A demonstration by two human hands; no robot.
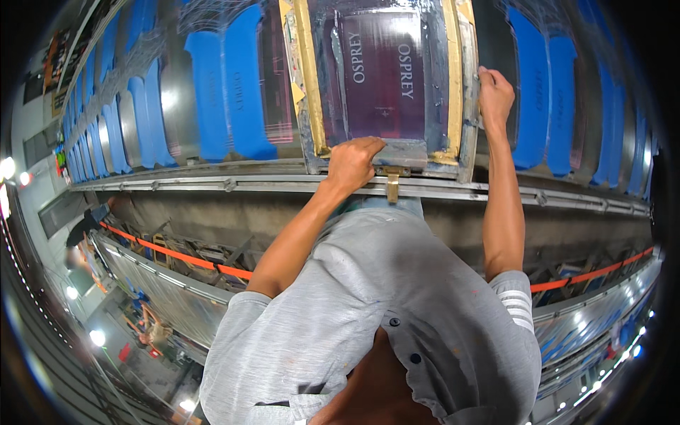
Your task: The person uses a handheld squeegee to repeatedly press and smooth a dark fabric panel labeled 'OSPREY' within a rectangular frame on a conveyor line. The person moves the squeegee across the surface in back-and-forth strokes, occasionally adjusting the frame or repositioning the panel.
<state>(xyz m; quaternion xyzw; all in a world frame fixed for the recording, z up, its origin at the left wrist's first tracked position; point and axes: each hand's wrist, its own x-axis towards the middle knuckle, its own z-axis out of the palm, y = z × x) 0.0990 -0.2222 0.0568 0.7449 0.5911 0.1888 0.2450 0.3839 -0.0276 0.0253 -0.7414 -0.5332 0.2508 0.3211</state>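
A screen-printing frame (455, 92) with yellow-taped inner edges lies across the long table in front of me. Its dark purple mesh (382, 106) carries pale lettering and streaks of dark ink. At the frame's near end, my left hand (352, 166) is closed over the left part of a flat grey squeegee (405, 151); its grip is partly hidden by the knuckles. My right hand (496, 98) grips the frame's right side rail, arm stretched forward. Below the near rail sits a small brass-coloured bracket (392, 185) above the table's metal edge.
Blue fabric pieces (230, 92) lie in pairs along the table, with more blue pieces (542, 99) on the right. A metal rail (269, 183) runs along the near edge. Behind me are another long table (156, 273), an orange strip (177, 253) and other people.
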